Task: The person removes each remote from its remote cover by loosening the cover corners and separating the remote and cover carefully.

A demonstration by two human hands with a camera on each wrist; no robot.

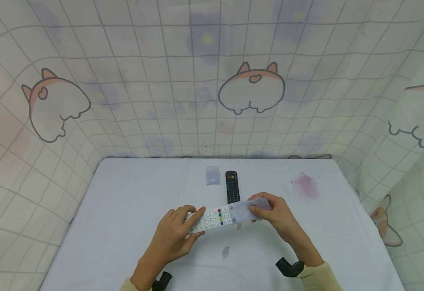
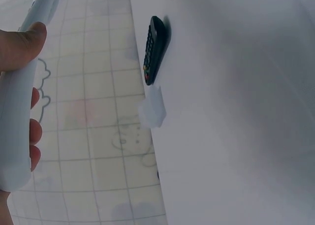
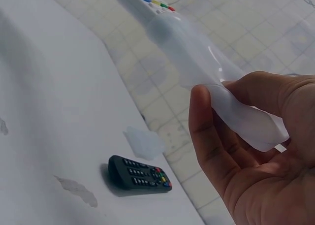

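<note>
Two hands are holding one white remote above the middle of the desk, near its front edge. The left hand grips the button end of this remote, with the thumb on one side and the fingers curled around the other; in the left wrist view the thumb presses on the pale body of the remote. The right hand pinches a translucent silicone cover that sits over the other end of the remote, and in the right wrist view its fingers are curled around the loose, folded end of this cover, while the coloured buttons show beyond it. The cover is only partly on the remote; the half with the buttons is bare. Farther back on the desk lies a black remote, flat and pointing away from the person, well apart from the hands. Just beside it, on its left, lies a second small translucent cover. A pink stain marks the desk on the right side.
</note>
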